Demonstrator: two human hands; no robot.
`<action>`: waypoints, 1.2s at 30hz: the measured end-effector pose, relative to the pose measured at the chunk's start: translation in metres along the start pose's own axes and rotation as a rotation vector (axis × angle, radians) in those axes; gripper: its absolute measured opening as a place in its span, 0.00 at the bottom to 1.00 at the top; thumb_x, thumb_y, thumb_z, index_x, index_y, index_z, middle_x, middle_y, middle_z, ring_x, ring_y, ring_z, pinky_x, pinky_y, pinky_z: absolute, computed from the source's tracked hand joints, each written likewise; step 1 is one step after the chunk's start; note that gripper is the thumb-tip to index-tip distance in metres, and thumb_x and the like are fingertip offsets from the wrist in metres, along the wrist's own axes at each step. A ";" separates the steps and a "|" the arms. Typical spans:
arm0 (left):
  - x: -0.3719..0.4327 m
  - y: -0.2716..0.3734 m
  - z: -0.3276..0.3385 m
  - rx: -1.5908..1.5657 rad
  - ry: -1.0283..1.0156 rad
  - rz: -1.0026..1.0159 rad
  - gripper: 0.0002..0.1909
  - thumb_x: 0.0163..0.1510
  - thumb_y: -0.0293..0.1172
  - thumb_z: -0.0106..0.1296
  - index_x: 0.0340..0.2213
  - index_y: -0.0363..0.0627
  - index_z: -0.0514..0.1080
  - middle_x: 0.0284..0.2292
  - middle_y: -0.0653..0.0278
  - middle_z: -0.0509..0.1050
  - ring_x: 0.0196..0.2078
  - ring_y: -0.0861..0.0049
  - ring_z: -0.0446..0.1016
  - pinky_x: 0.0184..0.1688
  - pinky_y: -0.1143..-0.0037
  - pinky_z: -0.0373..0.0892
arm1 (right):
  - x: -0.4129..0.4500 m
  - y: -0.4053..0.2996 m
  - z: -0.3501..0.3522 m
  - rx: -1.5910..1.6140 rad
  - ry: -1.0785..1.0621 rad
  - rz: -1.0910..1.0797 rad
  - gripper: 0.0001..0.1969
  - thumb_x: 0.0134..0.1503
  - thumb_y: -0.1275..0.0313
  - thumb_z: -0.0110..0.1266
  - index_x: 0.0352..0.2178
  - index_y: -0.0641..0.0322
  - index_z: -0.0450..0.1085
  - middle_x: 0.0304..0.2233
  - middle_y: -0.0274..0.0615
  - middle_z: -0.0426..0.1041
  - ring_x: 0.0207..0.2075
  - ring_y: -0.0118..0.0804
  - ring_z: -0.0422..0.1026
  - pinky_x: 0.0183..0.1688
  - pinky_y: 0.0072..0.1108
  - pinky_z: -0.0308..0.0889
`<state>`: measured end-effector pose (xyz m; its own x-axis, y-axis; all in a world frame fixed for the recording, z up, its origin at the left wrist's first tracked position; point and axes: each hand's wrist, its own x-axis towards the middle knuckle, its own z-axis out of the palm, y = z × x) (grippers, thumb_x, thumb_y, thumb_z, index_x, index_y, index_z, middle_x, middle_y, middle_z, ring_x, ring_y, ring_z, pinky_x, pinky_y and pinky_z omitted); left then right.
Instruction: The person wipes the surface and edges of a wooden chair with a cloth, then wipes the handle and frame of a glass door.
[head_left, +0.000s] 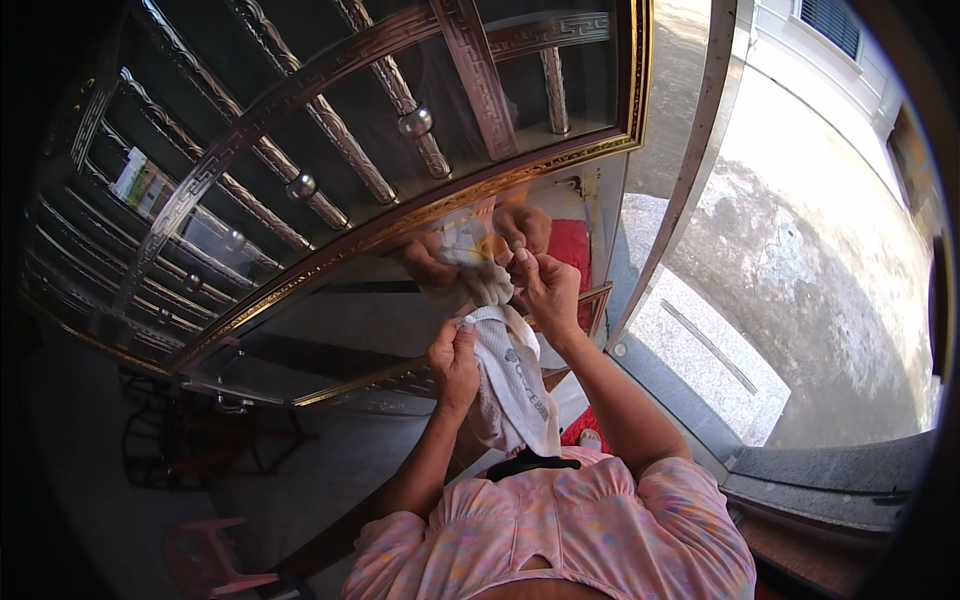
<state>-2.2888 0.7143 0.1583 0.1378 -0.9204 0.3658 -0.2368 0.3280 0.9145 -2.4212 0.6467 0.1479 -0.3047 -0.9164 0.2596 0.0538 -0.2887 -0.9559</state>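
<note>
A white textured towel (510, 367) with dark printed writing hangs in front of my body. My left hand (455, 367) pinches its upper left edge between thumb and fingers. Higher and to the right, my right hand (551, 289) has thumb and forefinger brought together close to the glossy door panel (360, 315). Whether a bit of the towel is between those fingertips cannot be made out. Both hands and the towel are mirrored in the panel just beyond them.
Above the panel runs a gold ornate frame strip (420, 225), with patterned metal bars (352, 150) behind glass. A door post (679, 172) and granite step (705, 360) lie to the right, concrete ground (817, 262) outside. At lower left stand a pink plastic stool (214, 559) and dark wooden furniture (202, 442).
</note>
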 end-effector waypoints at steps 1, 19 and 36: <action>0.000 -0.001 0.000 0.000 0.000 -0.001 0.11 0.53 0.32 0.42 0.26 0.35 0.67 0.19 0.74 0.63 0.24 0.89 0.58 0.26 0.85 0.57 | -0.001 -0.001 0.001 -0.043 0.015 -0.038 0.16 0.53 0.66 0.46 0.19 0.69 0.69 0.13 0.31 0.67 0.15 0.16 0.61 0.16 0.10 0.57; -0.002 -0.005 0.000 0.031 0.009 0.020 0.12 0.53 0.33 0.42 0.26 0.35 0.67 0.18 0.75 0.62 0.23 0.89 0.57 0.25 0.85 0.56 | 0.002 -0.008 -0.002 -0.074 -0.029 0.005 0.19 0.53 0.63 0.45 0.19 0.72 0.69 0.13 0.32 0.67 0.17 0.17 0.64 0.18 0.11 0.59; -0.004 -0.002 0.002 0.016 -0.036 -0.013 0.11 0.53 0.32 0.41 0.30 0.36 0.68 0.19 0.71 0.65 0.24 0.86 0.60 0.27 0.84 0.58 | 0.001 -0.009 -0.003 -0.070 -0.020 -0.029 0.20 0.54 0.62 0.44 0.20 0.72 0.69 0.13 0.34 0.68 0.16 0.19 0.65 0.18 0.12 0.60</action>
<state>-2.2905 0.7170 0.1552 0.1064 -0.9317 0.3474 -0.2510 0.3129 0.9160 -2.4249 0.6494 0.1567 -0.2861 -0.9134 0.2897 -0.0217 -0.2961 -0.9549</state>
